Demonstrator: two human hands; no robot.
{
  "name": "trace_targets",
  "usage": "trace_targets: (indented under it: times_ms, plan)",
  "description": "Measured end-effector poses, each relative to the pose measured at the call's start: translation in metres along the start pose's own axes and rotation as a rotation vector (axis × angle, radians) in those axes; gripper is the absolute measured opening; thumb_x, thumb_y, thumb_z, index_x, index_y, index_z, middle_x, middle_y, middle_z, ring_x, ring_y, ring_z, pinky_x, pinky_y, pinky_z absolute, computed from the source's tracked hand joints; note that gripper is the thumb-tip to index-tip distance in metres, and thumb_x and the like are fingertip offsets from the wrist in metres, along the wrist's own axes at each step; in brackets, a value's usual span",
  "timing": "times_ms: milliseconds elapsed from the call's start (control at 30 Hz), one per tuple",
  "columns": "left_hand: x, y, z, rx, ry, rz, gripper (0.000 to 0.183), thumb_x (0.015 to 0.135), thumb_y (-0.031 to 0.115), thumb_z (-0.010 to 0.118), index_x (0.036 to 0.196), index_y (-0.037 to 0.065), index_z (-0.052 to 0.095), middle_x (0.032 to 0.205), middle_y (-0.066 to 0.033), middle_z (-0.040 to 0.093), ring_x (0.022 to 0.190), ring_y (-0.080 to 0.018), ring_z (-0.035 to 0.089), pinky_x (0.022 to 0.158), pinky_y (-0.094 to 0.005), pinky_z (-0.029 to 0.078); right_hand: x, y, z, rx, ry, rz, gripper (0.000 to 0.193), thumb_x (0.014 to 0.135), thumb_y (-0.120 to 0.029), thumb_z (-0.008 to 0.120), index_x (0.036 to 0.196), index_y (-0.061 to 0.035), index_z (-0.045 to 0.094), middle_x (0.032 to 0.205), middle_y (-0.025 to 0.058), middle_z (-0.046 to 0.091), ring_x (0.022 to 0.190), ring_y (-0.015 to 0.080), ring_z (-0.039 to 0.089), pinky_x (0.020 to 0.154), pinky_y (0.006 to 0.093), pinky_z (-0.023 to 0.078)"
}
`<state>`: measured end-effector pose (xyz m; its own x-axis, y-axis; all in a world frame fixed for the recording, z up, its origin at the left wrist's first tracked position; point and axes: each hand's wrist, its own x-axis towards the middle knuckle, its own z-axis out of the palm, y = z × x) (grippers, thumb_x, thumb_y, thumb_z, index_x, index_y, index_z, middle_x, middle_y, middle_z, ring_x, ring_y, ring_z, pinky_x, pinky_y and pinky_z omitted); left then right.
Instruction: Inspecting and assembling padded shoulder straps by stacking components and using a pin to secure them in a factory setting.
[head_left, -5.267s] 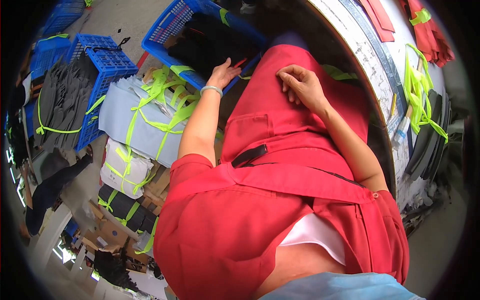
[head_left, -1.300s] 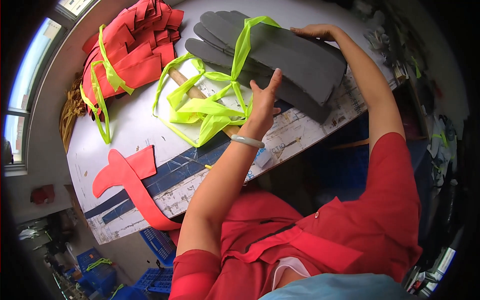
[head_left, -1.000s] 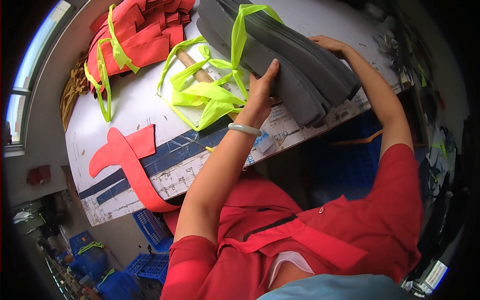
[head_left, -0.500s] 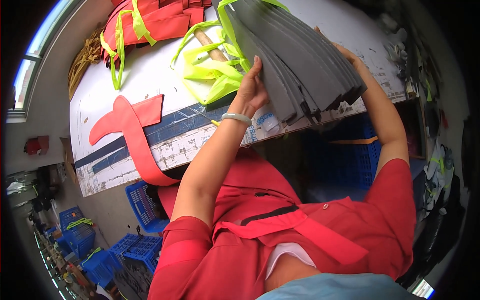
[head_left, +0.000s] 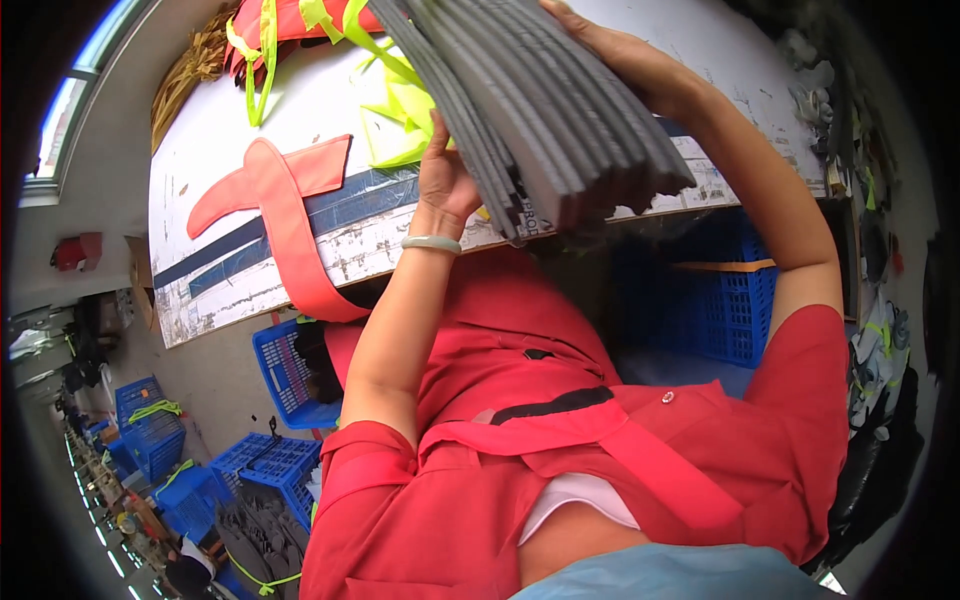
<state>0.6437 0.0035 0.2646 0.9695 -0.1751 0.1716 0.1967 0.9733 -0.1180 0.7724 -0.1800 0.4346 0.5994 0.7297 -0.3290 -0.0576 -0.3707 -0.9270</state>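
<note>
One thick stack of grey sheets (head_left: 540, 100) — too many layers to count — tilted over the near edge of the bench (head_left: 250, 250), at 12 o'clock in view. Left hand (head_left: 445, 175) fingers curled against its underside; right hand (head_left: 610, 50) gripping its top edge at 1 o'clock. One red cut piece (head_left: 285, 215) on the bench at 10 o'clock; yellow-green straps (head_left: 400, 110) — tangled, uncounted — just behind the left hand.

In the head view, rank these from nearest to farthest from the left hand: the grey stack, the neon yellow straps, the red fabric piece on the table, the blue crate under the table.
From the left hand:
1. Grey stack, touching, to its right.
2. Neon yellow straps, just beyond the hand on the table.
3. Red fabric piece, to the left on the table.
4. Blue crate, lower left, under the table.
</note>
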Motion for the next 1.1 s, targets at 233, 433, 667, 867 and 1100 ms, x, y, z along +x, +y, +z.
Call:
trace_targets:
  times_ms: [233, 433, 667, 867, 1100]
  plan:
    - [-0.055, 0.019, -0.005, 0.386, 0.387, 0.278, 0.048, 0.099, 0.035, 0.045, 0.131, 0.000, 0.049, 0.130, -0.0188, 0.055, 0.122, -0.0344, 0.051, 0.106, -0.0502, 0.039, 0.046, 0.044, 0.058, -0.112, -0.001, -0.197, 0.077, 0.090, -0.060, 0.050, 0.151, -0.0199, 0.025, 0.152, 0.0168, 0.029, 0.138, 0.0249, 0.032, 0.112, 0.0332, 0.027]
    - [-0.013, -0.005, 0.005, 0.570, 0.646, 0.274, 0.056, 0.099, 0.043, 0.044, 0.133, -0.002, 0.045, 0.132, -0.0200, 0.052, 0.123, -0.0338, 0.049, 0.108, -0.0485, 0.036, 0.047, 0.084, 0.014, 0.019, 0.011, -0.115, 0.076, 0.090, -0.055, 0.054, 0.151, -0.0202, 0.026, 0.148, 0.0145, 0.034, 0.131, 0.0215, 0.038, 0.105, 0.0308, 0.033]
    - [0.090, -0.049, -0.036, 0.501, 0.467, 0.045, 0.059, 0.099, 0.049, 0.041, 0.133, 0.001, 0.045, 0.135, -0.0175, 0.051, 0.123, -0.0320, 0.049, 0.106, -0.0465, 0.038, 0.010, 0.100, -0.068, -0.124, 0.307, -0.094, 0.080, 0.089, -0.056, 0.056, 0.152, -0.0172, 0.023, 0.146, 0.0148, 0.038, 0.126, 0.0215, 0.045, 0.102, 0.0306, 0.038]
    - [0.119, -0.061, -0.061, 0.545, 0.435, -0.002, 0.064, 0.098, 0.054, 0.040, 0.134, 0.001, 0.045, 0.133, -0.0166, 0.053, 0.117, -0.0300, 0.054, 0.104, -0.0441, 0.041, 0.002, 0.097, -0.086, -0.121, 0.364, -0.053, 0.076, 0.089, -0.053, 0.058, 0.150, -0.0188, 0.028, 0.148, 0.0142, 0.036, 0.129, 0.0215, 0.042, 0.104, 0.0307, 0.035]
    - [0.058, -0.013, -0.037, 1.799, 0.746, 0.064, 0.040, 0.099, 0.033, 0.050, 0.105, -0.003, 0.067, 0.092, -0.0109, 0.069, 0.073, -0.0243, 0.067, 0.070, -0.0354, 0.057, 0.030, 0.084, -0.048, -0.449, 0.349, -0.195, 0.069, 0.088, -0.053, 0.060, 0.146, -0.0241, 0.038, 0.146, 0.0168, 0.040, 0.133, 0.0273, 0.039, 0.108, 0.0331, 0.032]
